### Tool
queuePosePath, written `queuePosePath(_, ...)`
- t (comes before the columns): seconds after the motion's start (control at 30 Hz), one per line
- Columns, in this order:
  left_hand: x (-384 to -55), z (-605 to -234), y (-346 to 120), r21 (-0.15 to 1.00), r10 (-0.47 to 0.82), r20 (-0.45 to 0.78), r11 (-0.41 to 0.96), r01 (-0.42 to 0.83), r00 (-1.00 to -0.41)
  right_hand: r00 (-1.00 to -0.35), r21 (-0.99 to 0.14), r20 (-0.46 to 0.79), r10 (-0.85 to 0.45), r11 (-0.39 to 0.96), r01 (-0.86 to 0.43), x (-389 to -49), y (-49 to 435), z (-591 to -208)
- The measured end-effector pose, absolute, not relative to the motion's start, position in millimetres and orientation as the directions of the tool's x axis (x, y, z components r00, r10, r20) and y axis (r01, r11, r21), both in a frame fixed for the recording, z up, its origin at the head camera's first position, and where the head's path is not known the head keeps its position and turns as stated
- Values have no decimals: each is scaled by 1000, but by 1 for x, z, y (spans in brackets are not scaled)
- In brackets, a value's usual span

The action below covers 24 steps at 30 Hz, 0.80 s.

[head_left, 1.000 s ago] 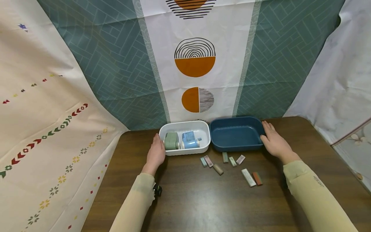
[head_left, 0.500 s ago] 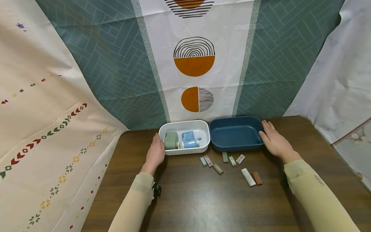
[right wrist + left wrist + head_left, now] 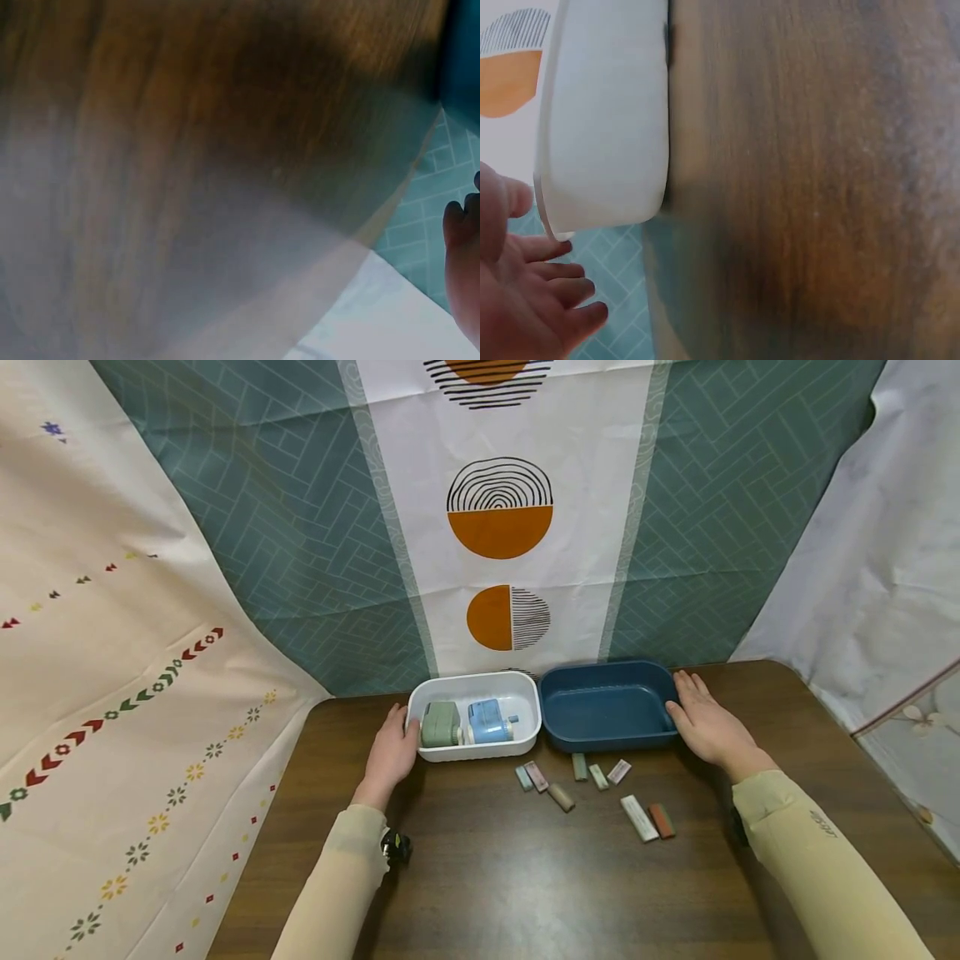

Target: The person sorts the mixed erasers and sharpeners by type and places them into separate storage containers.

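In the head view my left hand point(image 3: 392, 750) is at the left end of a white tray point(image 3: 528, 703), its thumb at the rim. The left wrist view shows its loosely extended fingers point(image 3: 566, 291) beside the white tray's end. Inside that tray lie a green pencil sharpener point(image 3: 441, 725) and a blue pencil sharpener point(image 3: 487, 722), both apparently the crank type. My right hand point(image 3: 711, 725) lies with straight fingers along the right end of a dark blue tray point(image 3: 607, 703), thumb at its rim. Only part of the right hand point(image 3: 463, 259) enters the right wrist view.
Several small erasers lie in front of the trays, among them a long white eraser point(image 3: 639, 818), a red-and-green eraser point(image 3: 662, 820) and a tan eraser point(image 3: 561, 797). The trays stand side by side near the back of the wooden table point(image 3: 480, 885), before a patterned cloth point(image 3: 300, 527).
My left hand has eased slightly left and back from the white tray's end. The right hand keeps its place at the blue tray; trays, sharpeners and erasers have not moved.
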State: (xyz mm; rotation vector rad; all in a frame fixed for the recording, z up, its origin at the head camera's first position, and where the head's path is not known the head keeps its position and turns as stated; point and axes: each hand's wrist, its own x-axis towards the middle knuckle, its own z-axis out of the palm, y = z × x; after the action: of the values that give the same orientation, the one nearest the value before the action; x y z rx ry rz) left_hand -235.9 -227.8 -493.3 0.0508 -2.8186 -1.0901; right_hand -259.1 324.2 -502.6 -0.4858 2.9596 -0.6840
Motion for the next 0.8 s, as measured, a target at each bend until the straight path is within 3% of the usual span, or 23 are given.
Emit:
queuePosePath(0.27,-220,-492,-220,796,-206,357,578,181,-911,-947,-374,13,-321,877,-302,-259,324,-501)
queuePosePath(0.43,-205,-488,-207,778,-185,506,521,352,-843,-949,-354,9,-315,887,-298,-258,322,-500)
queuePosePath(0.63,-187,-482,-185,654,40,623,522,548,-781,-952,-349,-3,-306,892,-286,-258,321,-497)
queuePosePath(0.8,-177,-483,-166,572,323,523,554,606,-789,-952,-349,-9,-305,893,-283,-259,322,-497)
